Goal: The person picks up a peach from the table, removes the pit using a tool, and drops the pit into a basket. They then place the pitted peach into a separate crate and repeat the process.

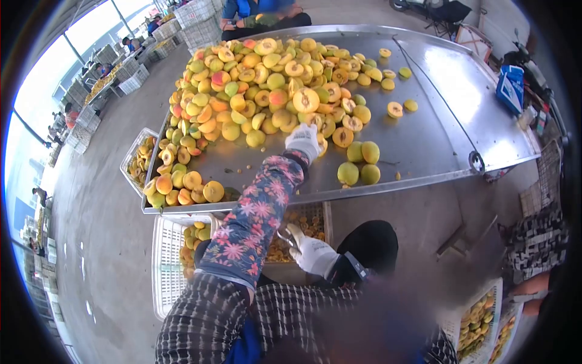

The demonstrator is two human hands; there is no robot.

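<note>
My left hand (pixel 303 142), in a white glove below a floral sleeve, reaches into the front of a heap of halved yellow-orange fruit (pixel 260 73) on the metal table (pixel 418 145). Its fingertips touch the fruit, and whether they grip a piece cannot be made out. Below the table's front edge, my right hand (pixel 314 255), also white-gloved, is closed on a small metal tool (pixel 286 236). Several whole greenish-yellow fruits (pixel 359 162) sit on the table right of my left hand. Loose halves lie farther right.
White crates of fruit stand below the table (pixel 159 261), at its left end (pixel 128 159) and at lower right (pixel 498 297). A person (pixel 260 12) sits across the table. A metal rod (pixel 439 97) crosses its right side, near a blue pack (pixel 510 90).
</note>
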